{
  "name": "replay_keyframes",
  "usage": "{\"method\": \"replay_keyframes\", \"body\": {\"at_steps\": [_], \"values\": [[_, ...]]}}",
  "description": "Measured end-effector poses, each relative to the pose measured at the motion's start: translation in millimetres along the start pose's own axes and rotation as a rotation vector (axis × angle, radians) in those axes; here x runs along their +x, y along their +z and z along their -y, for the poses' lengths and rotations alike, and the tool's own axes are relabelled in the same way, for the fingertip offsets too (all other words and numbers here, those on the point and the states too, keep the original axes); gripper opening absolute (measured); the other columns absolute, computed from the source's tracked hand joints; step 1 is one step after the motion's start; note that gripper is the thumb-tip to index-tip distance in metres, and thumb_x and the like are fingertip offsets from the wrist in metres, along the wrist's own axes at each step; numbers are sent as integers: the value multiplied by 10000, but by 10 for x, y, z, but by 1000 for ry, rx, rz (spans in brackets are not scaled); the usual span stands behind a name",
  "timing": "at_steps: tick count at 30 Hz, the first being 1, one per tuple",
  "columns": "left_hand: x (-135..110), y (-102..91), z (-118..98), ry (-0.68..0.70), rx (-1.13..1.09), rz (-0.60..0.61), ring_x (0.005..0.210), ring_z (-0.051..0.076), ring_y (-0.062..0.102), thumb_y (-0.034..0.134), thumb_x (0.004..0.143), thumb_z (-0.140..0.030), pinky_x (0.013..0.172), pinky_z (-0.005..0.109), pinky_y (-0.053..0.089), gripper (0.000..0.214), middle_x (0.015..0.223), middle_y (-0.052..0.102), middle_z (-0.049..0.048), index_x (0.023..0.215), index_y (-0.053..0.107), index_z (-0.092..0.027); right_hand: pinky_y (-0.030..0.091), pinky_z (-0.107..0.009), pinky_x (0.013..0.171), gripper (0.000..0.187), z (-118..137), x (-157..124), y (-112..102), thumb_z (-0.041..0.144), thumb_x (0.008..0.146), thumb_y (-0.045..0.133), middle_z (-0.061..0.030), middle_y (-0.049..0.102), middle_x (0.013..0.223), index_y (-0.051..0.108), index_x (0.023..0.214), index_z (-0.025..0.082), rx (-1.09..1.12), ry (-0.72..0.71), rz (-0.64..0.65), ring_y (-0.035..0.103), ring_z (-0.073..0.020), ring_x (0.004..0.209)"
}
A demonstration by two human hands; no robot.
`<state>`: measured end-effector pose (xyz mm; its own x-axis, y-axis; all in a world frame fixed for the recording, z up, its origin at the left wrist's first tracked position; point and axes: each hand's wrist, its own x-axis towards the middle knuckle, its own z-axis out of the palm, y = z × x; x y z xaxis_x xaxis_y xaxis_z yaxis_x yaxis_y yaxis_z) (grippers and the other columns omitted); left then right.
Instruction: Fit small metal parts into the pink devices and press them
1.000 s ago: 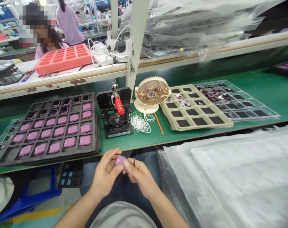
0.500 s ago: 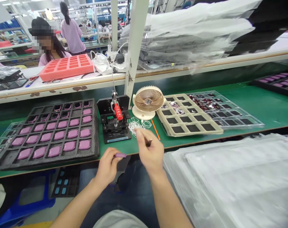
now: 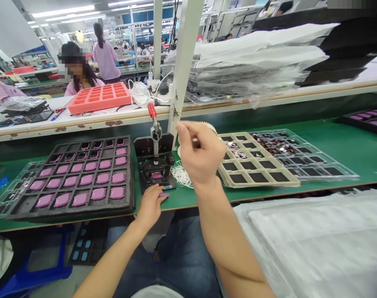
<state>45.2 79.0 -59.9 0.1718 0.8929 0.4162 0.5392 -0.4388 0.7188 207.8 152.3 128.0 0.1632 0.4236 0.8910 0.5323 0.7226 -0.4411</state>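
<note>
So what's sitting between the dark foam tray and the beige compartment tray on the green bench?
In the head view, a toggle-clamp fixture, then a tangled white cable, and a fan mostly hidden behind the right hand.

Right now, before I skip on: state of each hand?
Left hand: closed, holding a small, thin, flat purple piece.
Right hand: curled closed; whether it holds anything cannot be told.
</note>
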Motion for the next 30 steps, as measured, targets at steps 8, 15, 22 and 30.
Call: {"method": "replay_keyframes", "body": {"at_steps": [8, 15, 22, 30], "values": [[-400, -126, -97, -150, -20, -217, 1036, 233, 772, 579, 1057, -237, 914, 370, 632, 205, 1120, 802, 74, 1196, 731, -239, 595, -286, 947, 308, -580, -1407, 61, 148, 998, 598, -15, 764, 1327, 772, 1216, 279, -210, 205, 844, 748, -192, 1165], [-452, -111, -174, -100, 99, -303, 1090, 229, 745, 522, 1067, -173, 967, 375, 615, 338, 1169, 750, 106, 1371, 658, -234, 593, -349, 890, 245, -703, -1369, 475, 257, 999, 657, -102, 808, 1148, 771, 1213, 227, -335, 264, 994, 779, -284, 1049], [-68, -51, -52, -12, 202, -353, 1173, 260, 698, 532, 1044, -121, 1063, 473, 581, 355, 1239, 742, 122, 1350, 677, -226, 593, -321, 983, 411, -609, -1549, 93, 206, 1032, 565, -40, 682, 1466, 650, 1426, 286, -336, 296, 819, 692, -223, 1288], [490, 203, 176, 15, 243, -215, 1271, 345, 671, 528, 892, 52, 1130, 608, 523, 486, 1269, 760, 158, 1252, 753, -187, 624, -456, 1023, 366, -252, -1687, -580, 491, 1002, 675, -81, 778, 1278, 747, 1284, 268, -179, 425, 366, 766, -305, 1136]]}}
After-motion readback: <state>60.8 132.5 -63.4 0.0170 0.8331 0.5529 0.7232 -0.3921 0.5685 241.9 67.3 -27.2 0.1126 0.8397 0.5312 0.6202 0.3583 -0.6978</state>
